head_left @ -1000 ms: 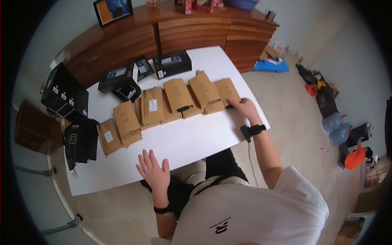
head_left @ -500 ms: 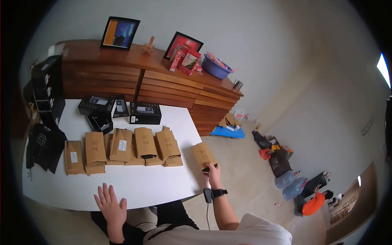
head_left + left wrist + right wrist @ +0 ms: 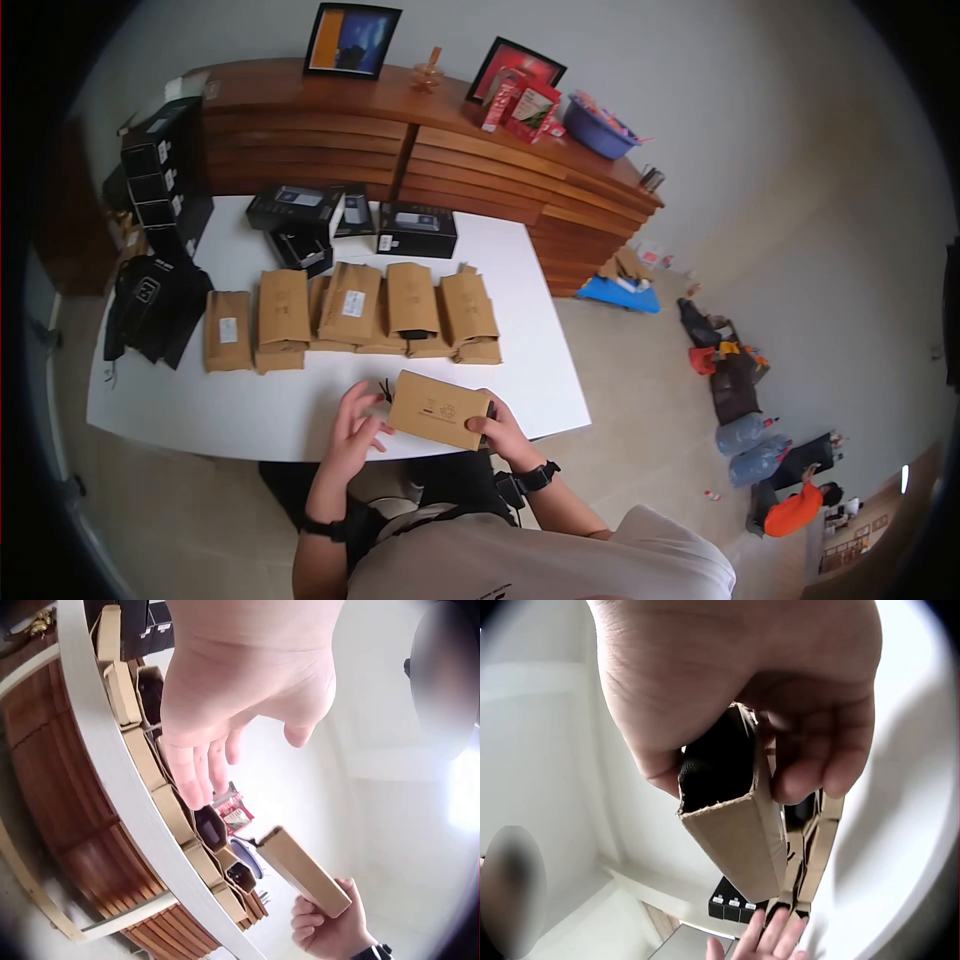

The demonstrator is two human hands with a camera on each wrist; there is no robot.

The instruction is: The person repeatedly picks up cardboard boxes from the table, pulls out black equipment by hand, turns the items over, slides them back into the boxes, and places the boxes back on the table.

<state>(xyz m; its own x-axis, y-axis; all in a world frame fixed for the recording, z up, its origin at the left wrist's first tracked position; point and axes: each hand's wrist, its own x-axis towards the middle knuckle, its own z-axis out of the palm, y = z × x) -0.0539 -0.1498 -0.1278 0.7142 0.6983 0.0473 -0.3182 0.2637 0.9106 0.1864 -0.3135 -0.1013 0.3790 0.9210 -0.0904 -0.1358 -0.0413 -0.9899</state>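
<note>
A small brown cardboard box (image 3: 437, 408) is held over the near part of the white table by my right hand (image 3: 503, 430), thumb on its printed face. In the right wrist view the box (image 3: 739, 844) has an open end showing something black inside, between thumb and fingers. A thin black cord (image 3: 387, 390) pokes out of its other end. Close to that end is my left hand (image 3: 350, 440), its fingers spread and loosely bent, holding nothing. The left wrist view shows the left palm (image 3: 247, 697) with a gap to the box.
Several similar brown boxes (image 3: 285, 312) lie in a row across the white table (image 3: 540, 390). Behind them are black product boxes (image 3: 418, 230); more are stacked at the left above a black bag (image 3: 155, 305). A wooden sideboard (image 3: 480, 180) stands at the back.
My right hand took the rightmost brown box off the table and brought it leftward in front of the body. The left hand rose from the table edge towards the box's end.
</note>
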